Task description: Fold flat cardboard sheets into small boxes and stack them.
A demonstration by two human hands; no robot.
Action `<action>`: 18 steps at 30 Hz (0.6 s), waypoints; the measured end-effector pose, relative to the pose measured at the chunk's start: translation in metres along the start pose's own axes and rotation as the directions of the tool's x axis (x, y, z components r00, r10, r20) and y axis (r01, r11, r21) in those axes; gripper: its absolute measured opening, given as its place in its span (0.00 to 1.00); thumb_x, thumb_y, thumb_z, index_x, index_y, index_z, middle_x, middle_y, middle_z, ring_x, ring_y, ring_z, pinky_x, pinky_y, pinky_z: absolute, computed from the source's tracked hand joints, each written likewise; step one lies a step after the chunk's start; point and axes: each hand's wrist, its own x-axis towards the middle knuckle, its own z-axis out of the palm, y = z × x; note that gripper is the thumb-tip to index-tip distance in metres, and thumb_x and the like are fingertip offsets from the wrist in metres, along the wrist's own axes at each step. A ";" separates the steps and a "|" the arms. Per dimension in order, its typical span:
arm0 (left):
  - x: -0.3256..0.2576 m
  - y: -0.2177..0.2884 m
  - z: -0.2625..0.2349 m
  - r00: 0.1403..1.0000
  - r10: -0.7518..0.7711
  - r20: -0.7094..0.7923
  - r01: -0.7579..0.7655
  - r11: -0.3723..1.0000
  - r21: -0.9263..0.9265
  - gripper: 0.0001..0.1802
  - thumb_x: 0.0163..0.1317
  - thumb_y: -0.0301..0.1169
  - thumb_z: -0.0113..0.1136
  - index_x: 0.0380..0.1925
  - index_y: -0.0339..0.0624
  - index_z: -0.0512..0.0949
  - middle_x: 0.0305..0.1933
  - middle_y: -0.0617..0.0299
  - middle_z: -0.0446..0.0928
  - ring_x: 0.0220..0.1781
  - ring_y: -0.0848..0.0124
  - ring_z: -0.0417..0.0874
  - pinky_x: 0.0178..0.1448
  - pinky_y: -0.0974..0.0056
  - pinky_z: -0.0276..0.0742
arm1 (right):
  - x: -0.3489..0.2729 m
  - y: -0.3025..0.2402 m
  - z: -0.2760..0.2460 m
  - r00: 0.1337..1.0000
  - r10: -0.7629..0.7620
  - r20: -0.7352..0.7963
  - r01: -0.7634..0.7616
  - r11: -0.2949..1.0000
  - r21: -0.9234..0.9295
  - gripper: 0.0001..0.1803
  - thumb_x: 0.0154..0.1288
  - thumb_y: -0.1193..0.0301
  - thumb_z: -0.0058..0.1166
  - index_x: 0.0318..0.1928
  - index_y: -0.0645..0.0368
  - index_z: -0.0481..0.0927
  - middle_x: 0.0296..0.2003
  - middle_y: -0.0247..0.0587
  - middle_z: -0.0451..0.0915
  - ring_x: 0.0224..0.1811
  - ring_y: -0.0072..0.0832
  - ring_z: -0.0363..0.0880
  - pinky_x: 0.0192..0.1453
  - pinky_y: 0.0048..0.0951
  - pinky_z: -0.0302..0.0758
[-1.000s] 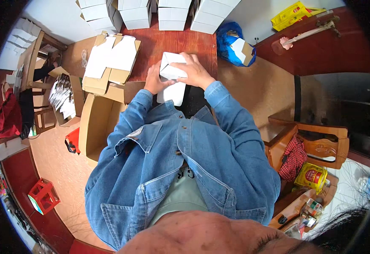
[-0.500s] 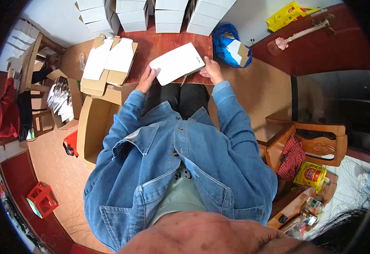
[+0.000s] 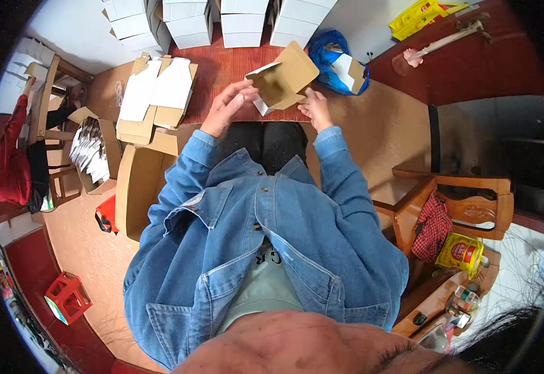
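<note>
A small cardboard box (image 3: 278,87), white outside and brown inside, is tilted over the front of the red table, its open brown interior and a raised flap showing. My right hand (image 3: 315,111) grips the box at its lower right corner. At the box's left edge, my left hand (image 3: 223,111) has its fingers stretched out; they reach the edge, and I cannot see a grip. Left of the box lies a pile of flattened white and brown cartons (image 3: 158,93).
Stacks of white boxes (image 3: 244,22) line the red table's (image 3: 213,78) far side. A blue bag (image 3: 328,59) holding cardboard is at right. A large open carton (image 3: 141,187) stands at lower left. A person in a red sleeve (image 3: 10,153) is at far left.
The box has turned from its closed white face to its open brown interior, with a flap raised. My left hand has shifted slightly right and its fingers have come off the white face.
</note>
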 end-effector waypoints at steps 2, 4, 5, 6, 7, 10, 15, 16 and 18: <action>-0.007 -0.021 -0.011 0.993 -0.042 -0.111 0.045 0.999 0.022 0.32 0.73 0.47 0.61 0.68 0.37 0.71 0.59 0.57 0.81 0.61 0.70 0.80 0.68 0.60 0.73 | -0.013 0.003 -0.006 0.999 -0.033 -0.002 0.033 0.999 0.022 0.26 0.76 0.49 0.52 0.56 0.60 0.77 0.38 0.42 0.85 0.29 0.22 0.82 0.31 0.23 0.78; -0.014 -0.038 -0.018 0.962 -0.065 -0.265 0.122 0.971 0.206 0.21 0.71 0.34 0.66 0.60 0.37 0.78 0.49 0.64 0.84 0.53 0.76 0.81 0.62 0.65 0.77 | -0.033 0.002 -0.008 0.998 -0.065 -0.003 0.065 0.997 0.040 0.27 0.76 0.48 0.52 0.58 0.59 0.76 0.38 0.42 0.85 0.29 0.21 0.81 0.30 0.23 0.76; -0.018 -0.050 -0.024 0.961 -0.068 -0.269 0.126 0.970 0.206 0.21 0.71 0.34 0.66 0.60 0.37 0.78 0.49 0.64 0.84 0.53 0.76 0.81 0.62 0.65 0.77 | -0.046 0.001 -0.007 0.996 -0.091 -0.004 0.091 0.995 0.033 0.27 0.75 0.48 0.53 0.56 0.60 0.78 0.36 0.42 0.85 0.27 0.22 0.81 0.28 0.22 0.75; -0.021 -0.063 -0.029 0.970 -0.012 -0.244 0.080 0.959 0.271 0.20 0.70 0.31 0.67 0.59 0.37 0.78 0.46 0.66 0.83 0.49 0.77 0.81 0.59 0.67 0.78 | -0.060 -0.005 -0.003 0.993 -0.119 -0.004 0.119 0.993 0.025 0.26 0.75 0.49 0.54 0.54 0.61 0.79 0.33 0.41 0.85 0.25 0.22 0.81 0.26 0.22 0.74; -0.023 -0.070 -0.032 0.976 0.041 -0.215 0.034 0.942 0.334 0.19 0.68 0.28 0.67 0.58 0.37 0.79 0.43 0.69 0.83 0.46 0.79 0.81 0.55 0.69 0.79 | -0.074 -0.014 0.003 0.993 -0.117 -0.002 0.117 0.993 0.025 0.26 0.75 0.49 0.54 0.54 0.61 0.79 0.33 0.41 0.85 0.25 0.22 0.81 0.26 0.22 0.74; -0.012 -0.055 -0.010 0.989 0.064 -0.134 0.022 0.832 0.554 0.21 0.66 0.23 0.66 0.59 0.41 0.78 0.36 0.63 0.82 0.38 0.75 0.83 0.47 0.68 0.80 | -0.106 -0.038 0.024 0.977 -0.139 0.160 0.170 0.966 -0.196 0.29 0.69 0.49 0.61 0.53 0.65 0.81 0.27 0.41 0.84 0.19 0.22 0.79 0.23 0.26 0.76; 0.011 -0.036 0.013 1.000 0.017 0.021 -0.026 0.395 0.918 0.43 0.59 0.30 0.70 0.74 0.50 0.62 0.35 0.47 0.83 0.38 0.51 0.87 0.45 0.51 0.83 | -0.079 -0.032 0.041 0.951 -0.280 0.134 0.309 0.900 -0.307 0.21 0.69 0.61 0.60 0.50 0.68 0.81 0.27 0.43 0.86 0.21 0.26 0.83 0.26 0.29 0.80; 0.017 -0.033 0.011 0.994 -0.104 -0.027 0.070 0.439 0.896 0.50 0.57 0.34 0.71 0.77 0.52 0.54 0.40 0.44 0.85 0.44 0.45 0.87 0.48 0.45 0.82 | -0.069 -0.034 0.038 0.951 -0.290 0.108 0.310 0.890 -0.334 0.18 0.69 0.62 0.59 0.47 0.67 0.81 0.28 0.45 0.86 0.21 0.27 0.84 0.26 0.30 0.80; 0.025 -0.026 0.011 0.992 -0.083 -0.093 0.117 0.364 0.924 0.51 0.57 0.32 0.72 0.78 0.52 0.54 0.39 0.44 0.84 0.44 0.46 0.87 0.47 0.46 0.82 | -0.044 -0.043 0.026 0.943 -0.324 0.076 0.323 0.834 -0.448 0.13 0.68 0.64 0.57 0.40 0.63 0.82 0.31 0.51 0.87 0.25 0.37 0.87 0.31 0.38 0.82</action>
